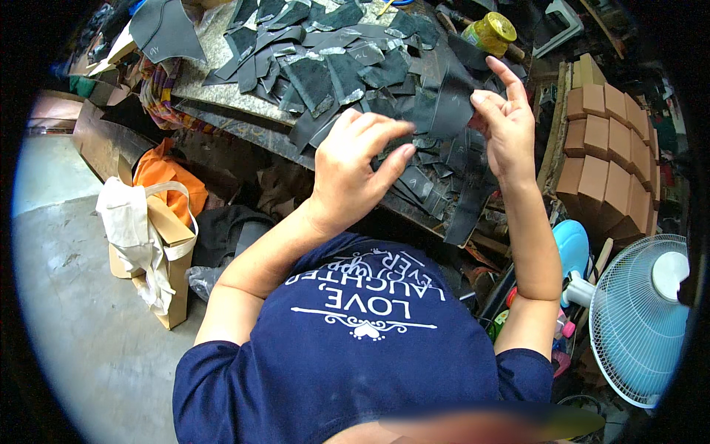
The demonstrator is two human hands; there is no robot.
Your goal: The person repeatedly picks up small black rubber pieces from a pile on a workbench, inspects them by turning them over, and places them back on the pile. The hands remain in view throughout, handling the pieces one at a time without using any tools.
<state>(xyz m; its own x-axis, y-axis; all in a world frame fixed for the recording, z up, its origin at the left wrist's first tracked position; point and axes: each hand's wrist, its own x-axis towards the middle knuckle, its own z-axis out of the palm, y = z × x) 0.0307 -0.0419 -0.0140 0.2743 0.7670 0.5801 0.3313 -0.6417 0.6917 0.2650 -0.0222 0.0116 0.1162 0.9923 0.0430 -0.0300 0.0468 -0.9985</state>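
Note:
My right hand is raised at the right end of the worktable. Its thumb and bent fingers grip the edge of a dark, smooth leather piece, while the index finger points upward. To its left, my left hand hovers over the near edge of the table with thumb and forefinger apart and nothing visible between them. Below and around both hands lies a heap of cut black leather pieces, several with pale chalky marks. Beyond the right hand sits a yellow-smeared jar.
Brown boxes or blocks are stacked at the right, above a white and blue fan. On the floor at left stands a cardboard box with a white cloth bag and orange cloth. A larger black piece lies at the table's far left.

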